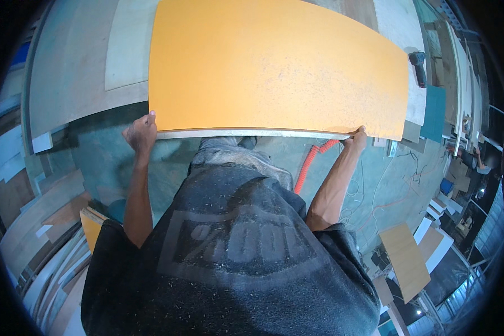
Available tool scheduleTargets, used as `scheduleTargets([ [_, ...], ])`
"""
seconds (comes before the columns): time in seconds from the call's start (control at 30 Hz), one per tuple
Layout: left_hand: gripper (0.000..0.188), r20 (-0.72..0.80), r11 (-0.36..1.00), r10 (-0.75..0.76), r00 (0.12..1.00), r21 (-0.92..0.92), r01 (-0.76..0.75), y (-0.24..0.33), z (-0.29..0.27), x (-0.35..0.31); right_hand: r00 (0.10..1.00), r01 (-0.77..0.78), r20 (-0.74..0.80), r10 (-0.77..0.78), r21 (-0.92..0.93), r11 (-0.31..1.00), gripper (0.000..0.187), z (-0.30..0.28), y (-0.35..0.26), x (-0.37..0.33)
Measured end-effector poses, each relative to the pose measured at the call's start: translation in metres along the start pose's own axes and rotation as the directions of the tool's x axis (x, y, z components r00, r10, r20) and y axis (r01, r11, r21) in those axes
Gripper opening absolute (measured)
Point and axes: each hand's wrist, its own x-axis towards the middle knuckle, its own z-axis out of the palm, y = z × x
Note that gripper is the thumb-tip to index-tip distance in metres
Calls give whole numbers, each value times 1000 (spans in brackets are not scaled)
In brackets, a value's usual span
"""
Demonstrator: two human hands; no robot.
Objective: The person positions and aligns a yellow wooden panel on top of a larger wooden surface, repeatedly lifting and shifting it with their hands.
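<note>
A large orange-yellow panel lies across the workbench, with dark specks of dust or chips scattered over its right half. My left hand is closed on the panel's near left corner, thumb against the side edge. Toward the near right corner, my right hand grips the front edge, thumb on top and the other fingers partly hidden beneath. Along that near edge, between both hands, runs a pale strip. A dark cordless power tool lies just beyond the panel's right end.
Pale boards cover the bench at left. A coiled red-orange hose hangs beside my right forearm, and thin cables trail over the floor. Stacked offcuts stand at lower left, a wooden board at lower right. Another person is far right.
</note>
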Motion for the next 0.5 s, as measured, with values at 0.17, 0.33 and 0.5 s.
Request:
scheduleTargets([
  [0.17, 48, 68, 999, 44, 997, -6, -44, 0, -5, 1, 999, 11, -48, -11, 10, 1000, 40, 1, -3, -1],
  [0.33, 49, 74, 998, 56, 996, 17, -57, -8, -2, 4, 988, -37, -150, 29, -52, 998, 37, 10, -4, -11],
  [0.5, 49, 89, 995, 99, 991, 5, -100, -1, 2, 5, 991, 137, 0, -137, 106, 985, 46, -17, 5, 31],
])
